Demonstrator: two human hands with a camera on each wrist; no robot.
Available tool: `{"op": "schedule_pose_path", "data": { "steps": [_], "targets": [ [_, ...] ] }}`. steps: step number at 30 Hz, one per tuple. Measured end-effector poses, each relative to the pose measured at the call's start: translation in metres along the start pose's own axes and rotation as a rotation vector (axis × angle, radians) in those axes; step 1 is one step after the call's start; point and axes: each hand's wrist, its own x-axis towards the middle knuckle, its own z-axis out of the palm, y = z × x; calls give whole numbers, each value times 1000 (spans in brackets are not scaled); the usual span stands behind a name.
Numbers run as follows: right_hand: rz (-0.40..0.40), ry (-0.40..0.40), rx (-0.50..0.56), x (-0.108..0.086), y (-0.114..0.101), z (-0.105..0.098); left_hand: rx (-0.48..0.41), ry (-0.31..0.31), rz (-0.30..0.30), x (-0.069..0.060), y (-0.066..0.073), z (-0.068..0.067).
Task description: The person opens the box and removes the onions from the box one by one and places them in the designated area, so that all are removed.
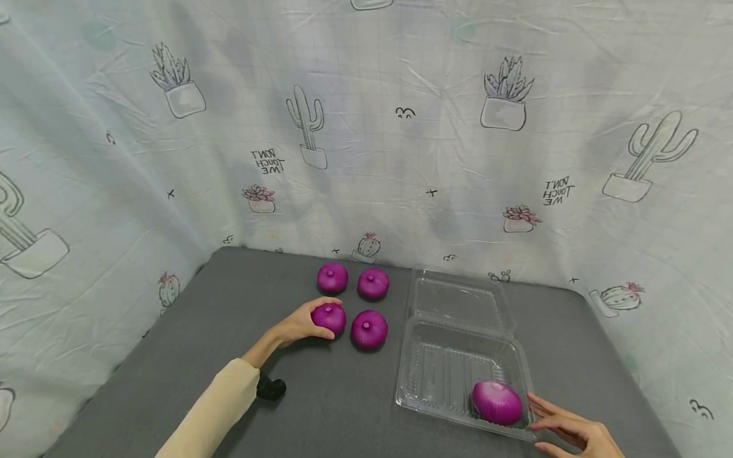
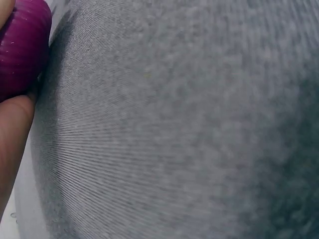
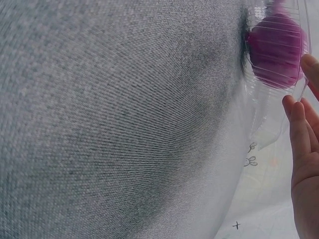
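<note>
My left hand (image 1: 299, 323) grips a purple onion (image 1: 329, 319) on the grey table, its thumb on the near side and fingers on the far side. In the left wrist view, part of that onion (image 2: 22, 50) and the thumb (image 2: 14, 134) show at the left edge. To the right, a clear plastic clamshell box (image 1: 435, 369) lies with its lid thrown back. One purple onion (image 1: 497, 402) sits inside at the near right corner. My right hand (image 1: 575, 429) touches the box's right rim with extended fingers (image 3: 299, 129); the right wrist view shows the onion through the wall.
Beside the held onion stands another onion (image 1: 369, 330). Behind them are two more, a left onion (image 1: 332, 278) and a right onion (image 1: 373, 284). A small black object (image 1: 272, 388) lies by the left forearm. A cactus-print curtain (image 1: 366, 140) hangs behind the table (image 1: 321, 407).
</note>
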Motion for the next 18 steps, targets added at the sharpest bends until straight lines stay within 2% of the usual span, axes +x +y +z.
{"op": "schedule_pose_path", "data": {
  "steps": [4, 13, 18],
  "targets": [
    [11, 1, -23, 1, -2, 1, -7, 6, 9, -2, -1, 1],
    [-3, 4, -6, 1, 0, 0, 120, 29, 125, -2, -1, 6],
    [-3, -8, 31, -1, 2, 0, 146, 28, 147, 0, -3, 7]
  ]
}}
